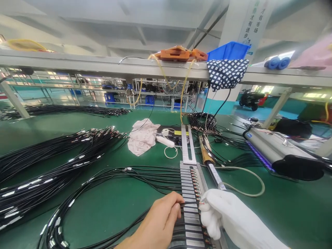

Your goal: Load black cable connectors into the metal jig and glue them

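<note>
A slotted metal fixture (188, 202) lies on the green table, with black cables (155, 173) laid side by side across it. Their stripped ends with small coloured wires (196, 183) stick out along its right edge. My bare left hand (162, 219) is closed, pinching one black cable at the fixture's left edge. Opposite it, my right hand (220, 211) in a white glove has its fingers pressed together at the end of a cable; the wire tip between them is mostly hidden. The cables curve away left in a loop with white labels (59, 230).
Thick bundles of black cables (52, 173) cover the left side. Behind the fixture are a crumpled cloth (142, 136) and a white-handled tool (166, 141). A tool with a tan grip (206, 152) and a silver machine with purple light (277, 148) stand right. A shelf beam (103, 65) crosses overhead.
</note>
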A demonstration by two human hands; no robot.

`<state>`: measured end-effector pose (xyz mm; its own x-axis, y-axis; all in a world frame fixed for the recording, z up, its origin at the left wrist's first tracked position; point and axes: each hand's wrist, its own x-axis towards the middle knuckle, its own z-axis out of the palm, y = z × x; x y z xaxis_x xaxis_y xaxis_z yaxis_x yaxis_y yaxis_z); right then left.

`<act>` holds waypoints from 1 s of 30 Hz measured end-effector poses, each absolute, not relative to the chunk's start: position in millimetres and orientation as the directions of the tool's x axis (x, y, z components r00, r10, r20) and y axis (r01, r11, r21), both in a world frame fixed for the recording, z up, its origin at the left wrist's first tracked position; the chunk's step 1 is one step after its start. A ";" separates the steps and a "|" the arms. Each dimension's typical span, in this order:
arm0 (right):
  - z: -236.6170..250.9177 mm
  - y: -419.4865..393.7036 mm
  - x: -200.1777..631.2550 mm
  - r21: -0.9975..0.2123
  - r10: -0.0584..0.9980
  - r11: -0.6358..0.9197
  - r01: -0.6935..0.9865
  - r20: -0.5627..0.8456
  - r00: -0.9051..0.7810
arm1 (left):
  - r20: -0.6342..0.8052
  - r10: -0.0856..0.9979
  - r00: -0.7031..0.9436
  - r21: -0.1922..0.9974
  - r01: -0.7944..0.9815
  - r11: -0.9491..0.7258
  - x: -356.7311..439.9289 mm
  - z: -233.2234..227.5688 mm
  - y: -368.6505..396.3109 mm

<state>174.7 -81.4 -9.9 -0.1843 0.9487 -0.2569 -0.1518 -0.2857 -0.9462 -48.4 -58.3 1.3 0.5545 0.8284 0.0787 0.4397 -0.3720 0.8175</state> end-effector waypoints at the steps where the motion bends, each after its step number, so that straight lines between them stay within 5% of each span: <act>1: -9.0 -84.2 171.7 -0.947 0.949 -0.285 -0.149 -0.257 -0.182 | 0.104 0.820 0.563 0.825 0.411 -0.387 -47.8 -1.5 -57.9; 10: -2.9 -69.2 168.6 -0.954 0.923 -0.281 -0.106 -0.239 -0.303 | 0.081 0.852 0.516 0.939 0.247 -0.239 -43.0 -9.3 -51.9; 18: 12.3 6.3 147.9 -0.996 0.964 -0.090 0.020 -0.092 -0.250 | 0.255 0.967 0.011 0.921 0.301 -0.246 -89.4 36.7 -0.9; 21: 7.9 26.7 104.3 -0.953 0.981 0.058 0.296 -0.001 -0.196 | 0.271 0.955 -0.121 0.914 0.344 -0.216 -125.0 33.1 30.1; 23: 4.3 45.5 72.9 -0.808 0.993 0.103 0.580 0.048 -0.109 | 0.277 0.942 -0.191 0.906 0.377 -0.190 -147.6 21.4 49.1; 30: 8.3 130.3 -5.3 -0.574 0.997 0.054 0.817 0.070 -0.017 | 0.245 0.926 -0.288 0.888 0.450 -0.095 -183.3 -23.8 85.6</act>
<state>-5.3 130.3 8.3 -0.0169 0.9974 0.0700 0.8174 0.0541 -0.5736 -183.3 85.6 -23.8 -0.2884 0.9256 0.2450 0.4498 -0.0949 0.8881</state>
